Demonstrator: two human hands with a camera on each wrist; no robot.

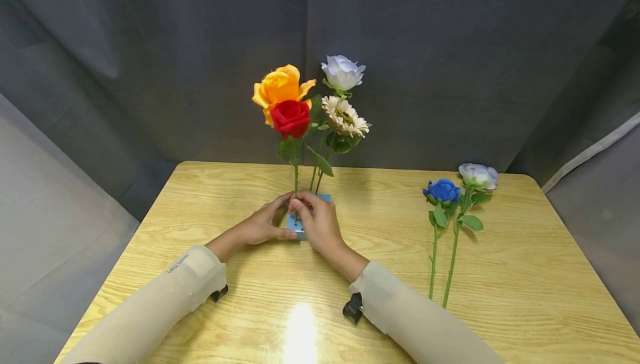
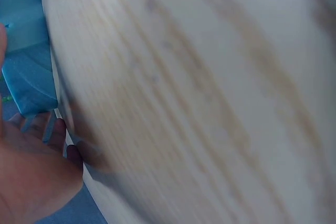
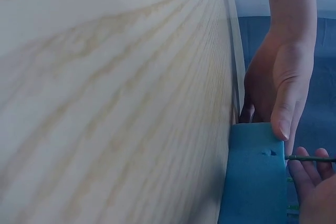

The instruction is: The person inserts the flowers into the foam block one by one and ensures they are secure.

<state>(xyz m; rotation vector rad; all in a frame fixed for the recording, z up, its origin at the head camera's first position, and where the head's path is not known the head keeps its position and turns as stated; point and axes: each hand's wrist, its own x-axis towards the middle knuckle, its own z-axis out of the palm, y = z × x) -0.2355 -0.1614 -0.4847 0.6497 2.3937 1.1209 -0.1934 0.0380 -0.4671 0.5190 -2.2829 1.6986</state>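
Observation:
My right hand (image 1: 320, 224) pinches the green stem of a red rose (image 1: 291, 118), low down by the top of a blue foam block (image 1: 296, 234). The stem (image 3: 312, 158) meets the block's holed face in the right wrist view. My left hand (image 1: 260, 225) holds the block from the left, thumb at its near corner and fingers round the far side. Also standing in the block are an orange rose (image 1: 277, 87), a pale lavender rose (image 1: 343, 73) and a cream daisy-like flower (image 1: 345, 116). Their stem bases are partly hidden by my hands.
On the right of the wooden table (image 1: 240, 308) lie a blue rose (image 1: 443, 190) and another pale rose (image 1: 478, 175), side by side, stems toward me. A grey curtain (image 1: 215, 64) hangs behind the table's far edge.

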